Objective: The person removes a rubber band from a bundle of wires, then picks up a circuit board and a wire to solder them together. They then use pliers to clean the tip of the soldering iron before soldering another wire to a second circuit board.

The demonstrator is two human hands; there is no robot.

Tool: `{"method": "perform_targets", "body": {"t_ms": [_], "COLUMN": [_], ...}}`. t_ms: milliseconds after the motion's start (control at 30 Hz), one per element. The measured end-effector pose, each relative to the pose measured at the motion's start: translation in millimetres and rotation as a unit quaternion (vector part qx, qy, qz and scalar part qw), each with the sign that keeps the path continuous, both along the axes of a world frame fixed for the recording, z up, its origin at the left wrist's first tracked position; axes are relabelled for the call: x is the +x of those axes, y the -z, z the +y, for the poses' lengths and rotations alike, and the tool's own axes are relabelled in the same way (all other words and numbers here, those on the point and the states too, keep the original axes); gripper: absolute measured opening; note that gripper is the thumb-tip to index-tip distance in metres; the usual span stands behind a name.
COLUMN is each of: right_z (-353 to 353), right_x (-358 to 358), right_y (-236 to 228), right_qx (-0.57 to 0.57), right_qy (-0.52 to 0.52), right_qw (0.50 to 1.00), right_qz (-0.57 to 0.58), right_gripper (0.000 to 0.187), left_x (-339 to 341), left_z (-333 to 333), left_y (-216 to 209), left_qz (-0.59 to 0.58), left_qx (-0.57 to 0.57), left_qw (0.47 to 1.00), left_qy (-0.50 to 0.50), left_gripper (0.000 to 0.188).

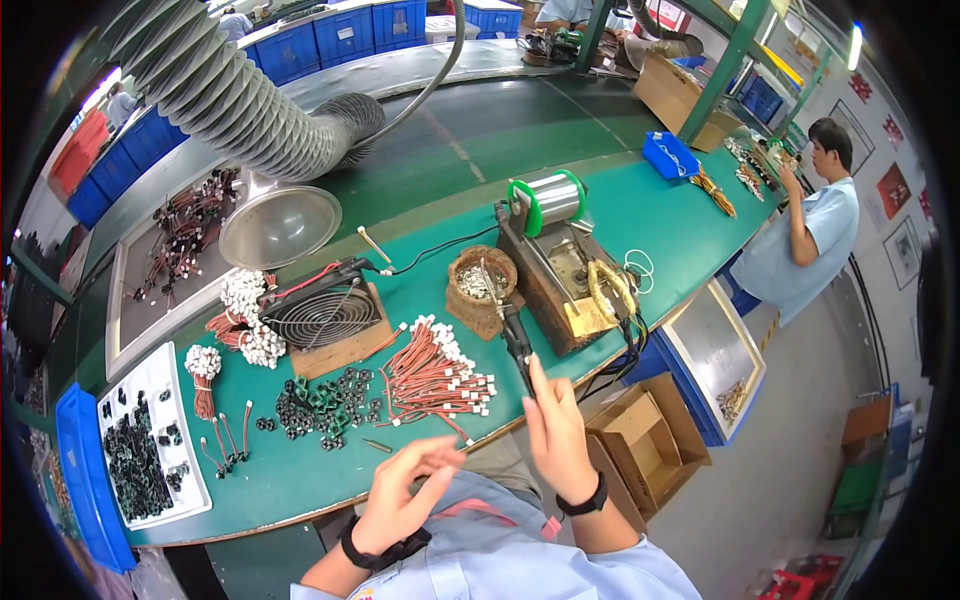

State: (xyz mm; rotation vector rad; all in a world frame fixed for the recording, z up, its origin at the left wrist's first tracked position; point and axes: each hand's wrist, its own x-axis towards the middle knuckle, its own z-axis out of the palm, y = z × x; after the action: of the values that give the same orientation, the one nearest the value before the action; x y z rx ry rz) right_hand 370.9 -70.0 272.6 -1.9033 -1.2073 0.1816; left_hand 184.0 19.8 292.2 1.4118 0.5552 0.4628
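Observation:
A soldering iron [516, 340] with a black handle is in my right hand [560, 440], at the bench's front edge. Its tip end reaches over a round brown bowl [482, 275] of light-coloured bits. My left hand [405, 492] hovers by the edge, fingers stretched out and nothing visible in it. Closest to that hand lie a fanned pile of red-brown wires with white connectors [440, 370] and a small thin metal piece [377, 445]. Further left is a heap of small black and green parts [325, 405]. A green spool of solder wire [550, 200] sits on a worn stand [565, 275] beyond the bowl.
A wire-grilled fan [325, 318] and bundled white-ended wires [203, 380] stand left. A white tray [150, 440] of black parts is at far left. A ribbed duct [230, 90] hangs overhead. Cardboard boxes [650, 440] are below right; a co-worker [810, 220] works further along.

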Motion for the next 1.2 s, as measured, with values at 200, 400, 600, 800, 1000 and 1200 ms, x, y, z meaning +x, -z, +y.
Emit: {"method": "perform_targets", "body": {"t_ms": [200,400,600,800,1000,1200], "right_z": [-24.1,-18.3,32.4,34.7,-23.4,-30.5], "right_x": [-35.1,64.5,128.9,143.0,95.6,58.3], "right_y": [-16.4,-54.2,-68.7,-71.1,-94.7,-75.5], "right_qx": [0.006,0.076,-0.024,-0.054,0.072,-0.045], "right_qy": [-0.062,0.0,0.051,0.023,0.077,-0.147], "right_qw": [0.997,0.985,0.973,0.976,0.993,0.984], "right_qz": [0.042,-0.157,-0.225,-0.21,0.053,0.09], "right_gripper": [0.054,0.016,0.015,0.015,0.008,0.02], "left_x": [59.1,51.3,38.3,27.4,32.0,47.0], "left_z": [13.3,7.4,-7.3,-0.4,1.0,-11.0], "left_y": [-1.1,5.3,7.4,4.8,3.4,2.6], "left_qz": [-0.12,-0.132,-0.078,-0.084,-0.062,-0.013], "left_qx": [-0.259,-0.27,-0.146,-0.205,-0.211,-0.041], "left_qw": [0.956,0.951,0.982,0.969,0.968,0.988], "left_qy": [-0.069,-0.068,-0.09,-0.105,-0.122,-0.148], "left_gripper": [0.033,0.027,0.025,0.022,0.024,0.018]}}
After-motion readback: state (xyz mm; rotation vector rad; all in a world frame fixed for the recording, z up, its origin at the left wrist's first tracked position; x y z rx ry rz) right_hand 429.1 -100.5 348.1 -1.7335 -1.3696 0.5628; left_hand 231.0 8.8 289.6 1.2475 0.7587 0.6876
